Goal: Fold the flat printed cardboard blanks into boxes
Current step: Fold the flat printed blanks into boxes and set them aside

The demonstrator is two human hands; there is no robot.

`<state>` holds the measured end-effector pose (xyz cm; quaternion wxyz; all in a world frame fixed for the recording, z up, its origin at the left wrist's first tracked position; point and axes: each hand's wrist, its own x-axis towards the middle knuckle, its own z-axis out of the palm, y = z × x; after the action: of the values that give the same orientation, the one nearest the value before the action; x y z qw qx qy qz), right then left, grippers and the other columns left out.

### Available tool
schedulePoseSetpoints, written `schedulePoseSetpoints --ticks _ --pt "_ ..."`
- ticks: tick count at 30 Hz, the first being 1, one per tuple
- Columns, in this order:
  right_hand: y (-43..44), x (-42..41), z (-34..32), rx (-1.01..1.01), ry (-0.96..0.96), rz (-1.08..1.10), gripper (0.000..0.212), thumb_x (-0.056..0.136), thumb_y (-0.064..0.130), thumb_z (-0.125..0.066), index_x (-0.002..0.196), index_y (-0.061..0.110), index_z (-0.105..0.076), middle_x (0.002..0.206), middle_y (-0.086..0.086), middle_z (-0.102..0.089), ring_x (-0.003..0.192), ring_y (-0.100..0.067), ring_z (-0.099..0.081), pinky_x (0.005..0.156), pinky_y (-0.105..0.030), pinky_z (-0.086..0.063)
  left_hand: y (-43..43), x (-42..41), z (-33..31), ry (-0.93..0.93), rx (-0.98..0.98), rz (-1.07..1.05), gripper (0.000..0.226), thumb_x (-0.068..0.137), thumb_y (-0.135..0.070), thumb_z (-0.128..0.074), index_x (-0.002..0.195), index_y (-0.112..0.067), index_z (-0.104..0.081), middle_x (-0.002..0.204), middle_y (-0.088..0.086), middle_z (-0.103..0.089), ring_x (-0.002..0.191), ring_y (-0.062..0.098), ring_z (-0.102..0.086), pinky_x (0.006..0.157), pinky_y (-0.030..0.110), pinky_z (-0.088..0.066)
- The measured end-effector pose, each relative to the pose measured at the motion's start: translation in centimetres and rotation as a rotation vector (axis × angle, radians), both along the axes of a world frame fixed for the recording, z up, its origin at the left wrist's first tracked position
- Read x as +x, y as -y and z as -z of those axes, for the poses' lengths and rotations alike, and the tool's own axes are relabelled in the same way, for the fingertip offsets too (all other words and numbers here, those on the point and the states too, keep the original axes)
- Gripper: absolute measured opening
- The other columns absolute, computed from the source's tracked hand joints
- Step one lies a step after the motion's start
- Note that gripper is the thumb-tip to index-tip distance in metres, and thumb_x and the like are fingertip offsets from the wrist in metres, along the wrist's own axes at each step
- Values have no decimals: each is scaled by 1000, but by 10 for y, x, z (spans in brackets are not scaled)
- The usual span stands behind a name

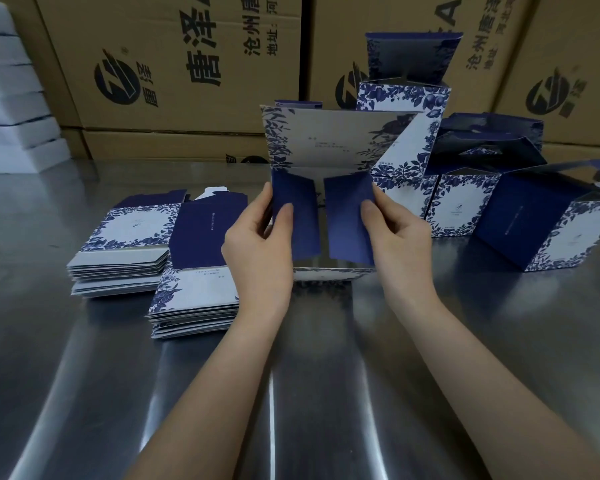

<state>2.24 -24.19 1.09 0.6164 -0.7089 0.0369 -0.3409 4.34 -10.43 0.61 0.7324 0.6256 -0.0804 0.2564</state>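
View from above a person's forearms, which reach out over a shiny steel worktop (326, 375). Near the middle of the worktop, both hands hold a half-folded box (329, 140), white card printed with blue flowers and leaves. It stands upright, with its tall back panel facing the viewer and its lower edge down at the surface.

Two navy flaps hang in front with a narrow gap between them. The left hand (257, 244) pinches the left navy flap (297, 220), thumb on the front and fingers behind its outer edge. The right hand (399, 237) pinches the right navy flap (347, 220) in the same way. The hands are apart, one on each side.

Toward the left edge of the worktop lie two stacks of flat blanks (125, 251), side by side, the nearer one just beside the left wrist. Toward the right edge, several finished boxes (548, 223) stand close together, some on top of others, lids open.

Along the far edge, brown shipping cartons (174, 64) with black printed characters form a wall. A pile of white boxes (11, 98) sits at the far left corner.
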Motion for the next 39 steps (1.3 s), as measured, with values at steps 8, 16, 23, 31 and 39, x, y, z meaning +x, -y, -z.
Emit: schedulePoseSetpoints --ticks 8,16,23,31,39 --pt "2 -1 -1 -35 13 -249 65 80 32 -71 136 36 -39 132 16 -51 120 7 -52 95 -21 -50 -3 -3 -6 0 221 304 86 80 -22 -80 148 -36 -30 126 -44 -47 119 -18 -47 98 14 -47" --pt "4 -7 -5 -330 -9 -165 91 75 30 -81 149 27 -29 145 12 -32 137 1 -29 116 -34 -30 -5 1 -4 20 256 395 99 77 -4 -75 155 -29 -18 138 -32 -35 120 -27 -36 87 1 -40" --pt "1 -10 -9 -464 138 23 52 84 27 -66 133 21 -51 128 11 -47 124 -1 -42 105 -37 -42 -2 -1 -1 -8 313 306 77 93 -29 -65 156 -25 -21 161 -9 -23 147 5 -21 120 39 -28" --pt "-6 -14 -7 -604 505 295 27 87 -12 -50 106 -4 -68 104 -14 -67 102 -26 -62 95 -31 -47 3 -3 6 82 353 102 63 96 -53 -37 151 -22 -33 151 -6 -45 137 4 -40 105 11 -33" --pt "-43 -27 -4 -711 699 115 29 84 -15 -43 99 -10 -67 96 -16 -69 90 -21 -64 84 -29 -54 8 -10 6 78 307 -28 55 100 -46 -31 149 -21 -39 128 4 -65 112 14 -60 85 19 -42"
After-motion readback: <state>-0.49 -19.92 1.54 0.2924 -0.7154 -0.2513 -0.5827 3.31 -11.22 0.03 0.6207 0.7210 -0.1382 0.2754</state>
